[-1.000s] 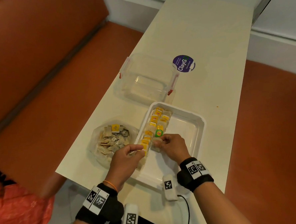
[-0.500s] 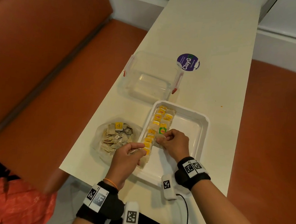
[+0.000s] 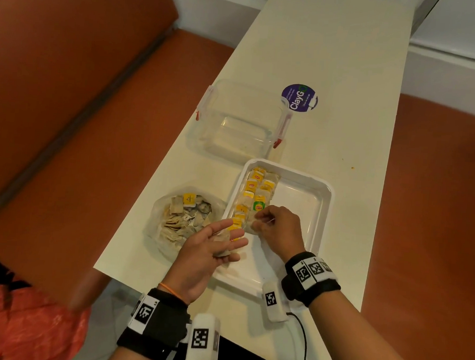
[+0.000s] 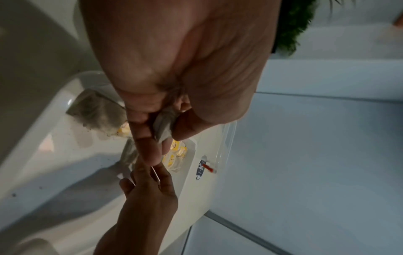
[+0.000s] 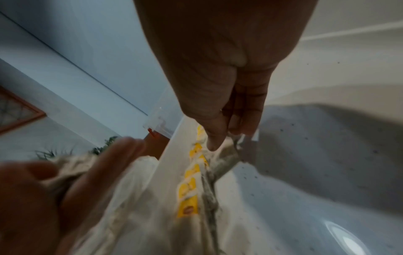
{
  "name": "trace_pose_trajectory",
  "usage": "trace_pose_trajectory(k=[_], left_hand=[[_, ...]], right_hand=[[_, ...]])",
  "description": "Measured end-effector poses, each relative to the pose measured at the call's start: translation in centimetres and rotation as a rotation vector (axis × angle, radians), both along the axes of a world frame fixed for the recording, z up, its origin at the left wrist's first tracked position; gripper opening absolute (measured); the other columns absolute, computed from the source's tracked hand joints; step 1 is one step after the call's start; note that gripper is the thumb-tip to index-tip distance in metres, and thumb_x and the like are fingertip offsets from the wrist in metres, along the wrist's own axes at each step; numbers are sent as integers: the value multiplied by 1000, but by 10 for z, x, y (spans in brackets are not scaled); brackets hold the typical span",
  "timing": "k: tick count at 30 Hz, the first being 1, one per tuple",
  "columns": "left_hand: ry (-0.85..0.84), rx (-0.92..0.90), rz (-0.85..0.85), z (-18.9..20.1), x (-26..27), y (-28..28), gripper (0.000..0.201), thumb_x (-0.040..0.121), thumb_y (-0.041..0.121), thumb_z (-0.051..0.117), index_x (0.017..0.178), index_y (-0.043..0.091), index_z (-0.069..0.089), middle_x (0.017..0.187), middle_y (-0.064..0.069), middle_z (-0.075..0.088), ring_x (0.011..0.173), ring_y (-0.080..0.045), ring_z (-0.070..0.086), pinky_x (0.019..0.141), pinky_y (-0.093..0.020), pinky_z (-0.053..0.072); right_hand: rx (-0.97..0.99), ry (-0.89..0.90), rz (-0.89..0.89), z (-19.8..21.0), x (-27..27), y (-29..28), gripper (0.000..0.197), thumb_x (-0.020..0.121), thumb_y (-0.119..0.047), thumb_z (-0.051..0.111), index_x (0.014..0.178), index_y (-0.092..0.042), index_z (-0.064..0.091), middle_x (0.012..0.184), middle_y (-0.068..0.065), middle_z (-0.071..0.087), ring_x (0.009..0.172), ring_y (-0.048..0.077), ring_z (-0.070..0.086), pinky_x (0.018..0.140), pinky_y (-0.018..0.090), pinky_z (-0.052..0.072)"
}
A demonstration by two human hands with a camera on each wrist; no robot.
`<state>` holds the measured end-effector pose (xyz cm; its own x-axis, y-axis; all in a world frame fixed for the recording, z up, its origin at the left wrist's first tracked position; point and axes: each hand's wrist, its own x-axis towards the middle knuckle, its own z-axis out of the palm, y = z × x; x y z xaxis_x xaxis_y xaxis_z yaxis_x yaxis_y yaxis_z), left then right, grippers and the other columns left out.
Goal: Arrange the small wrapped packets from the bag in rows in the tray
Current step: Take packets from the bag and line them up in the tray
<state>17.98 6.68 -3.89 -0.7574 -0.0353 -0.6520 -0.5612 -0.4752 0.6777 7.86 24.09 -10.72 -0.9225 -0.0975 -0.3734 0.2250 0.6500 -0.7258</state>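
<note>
Nearest, the left hand point(image 3: 209, 250) lies palm up over the near left corner of the shallow white rectangular plastic tray point(image 3: 322, 213), its fingers stretched forward with a few pale paper-wrapped packets point(image 3: 222, 247) resting on the palm; the left wrist view shows the thumb and fingers point(image 4: 148, 151) pinching that crumpled grey-white paper, so this hand is grasping its small stock. Just beyond, the right hand point(image 3: 279, 229) is down inside the tray, its fingertips point(image 5: 214, 141) pinching one more pale packet point(image 5: 226, 155) at the near end of the second row, seemingly setting it in line. These packets look very light, soft and limp, easily creased or shifted by a brushing finger, and some trail a small stiff yellow tag; my judgement is that a light pinch at an edge or the tag suits them, laying each flat without nudging neighbours. In the tray two rows of packets with yellow tags point(image 3: 251, 186) run along the left side, one bearing a green tag point(image 3: 259, 204); the right part holds none. Left of the tray, touching its rim or nearly so, the open clear plastic bag point(image 3: 159, 211) holds a loose heap of many more packets. Farther along the cream table point(image 3: 335, 60) stands a clear plastic box with red clips point(image 3: 240, 118), seemingly holding nothing, and beside it a round purple sticker point(image 3: 299, 97).
</note>
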Motion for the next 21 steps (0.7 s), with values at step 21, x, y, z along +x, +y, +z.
trace_pose_trajectory(k=[21], left_hand=[[279,-228,-422,27,11,2,69,93,-8,70,151,23,51,141,3,68,133,-13,61,107,-30,51]], right_hand=[[-65,90,537,134,40,12,5,90,-37,77,91,-32,74,92,-16,71,84,7,62,74,23,51]])
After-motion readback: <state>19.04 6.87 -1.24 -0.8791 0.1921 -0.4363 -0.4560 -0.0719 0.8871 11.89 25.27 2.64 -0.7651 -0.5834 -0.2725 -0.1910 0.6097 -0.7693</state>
